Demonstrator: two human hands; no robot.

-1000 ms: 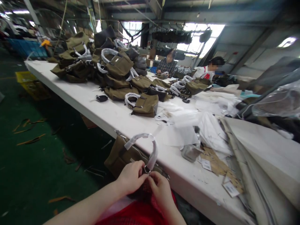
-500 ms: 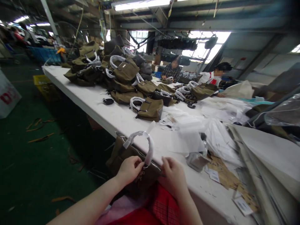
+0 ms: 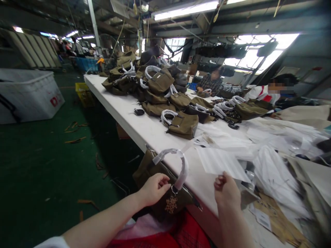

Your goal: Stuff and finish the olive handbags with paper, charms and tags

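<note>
An olive-brown handbag (image 3: pixel 144 163) leans against the table edge in front of me, its looped handle (image 3: pixel 184 168) wrapped in white film. From a metal ring at the handle's base hangs a tan, snowflake-like charm (image 3: pixel 170 204). Just left of that ring is my left hand (image 3: pixel 156 187), its fingers loosely bent, thumb apart, with nothing visible between them. To the right, my right hand (image 3: pixel 226 191) is closed at the near edge of a thin white sheet (image 3: pixel 219 161), fingers curled onto it. The bag's lower part is partly hidden by my left arm.
Many similar bags (image 3: pixel 157 81) are heaped along the white table (image 3: pixel 124 115). White wrapping sheets (image 3: pixel 271 168) and brown card with tags (image 3: pixel 276 217) lie at right. Two people sit across the table. A white bin (image 3: pixel 28 93) and yellow crate (image 3: pixel 84 94) stand left.
My right hand has moved from the bag's side rightward to the white sheet and closed on its edge. My left hand has come away from the ring, leaving the charm in sight. The view has turned left.
</note>
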